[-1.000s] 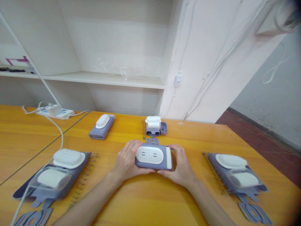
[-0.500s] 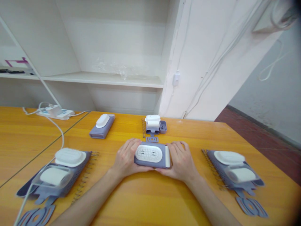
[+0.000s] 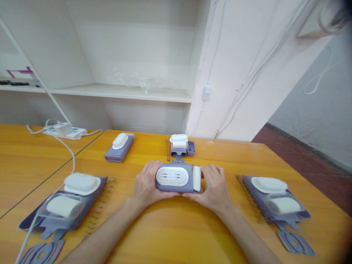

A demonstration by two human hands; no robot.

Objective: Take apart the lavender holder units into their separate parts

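Over the middle of the table I hold a purple-grey plastic housing with a white oval bristled pad [image 3: 172, 176] on its face. My left hand [image 3: 147, 183] wraps its left end, with the thumb along the lower edge. A white roller [image 3: 196, 178] sticks out at the right end of the housing. My right hand [image 3: 214, 186] is closed around that end, fingertips behind the roller and thumb underneath. Just beyond, a flat slotted grey piece [image 3: 178, 161] is partly covered by the housing. Behind it stand a small stack of white and grey parts [image 3: 179, 143] and a coil spring [image 3: 168, 149].
A similar housing with a white pad [image 3: 120, 147] lies at the back left. Groups of housings, pads, rollers and springs lie at left [image 3: 66, 205] and right [image 3: 275, 198]. A power strip [image 3: 66, 131] trails a white cable across the left side. White shelving [image 3: 123, 92] rises behind.
The roller end has turned more toward me, so a wider part of the roller shows. The housing has shifted slightly left and up, and the right fingers sit farther behind the roller.
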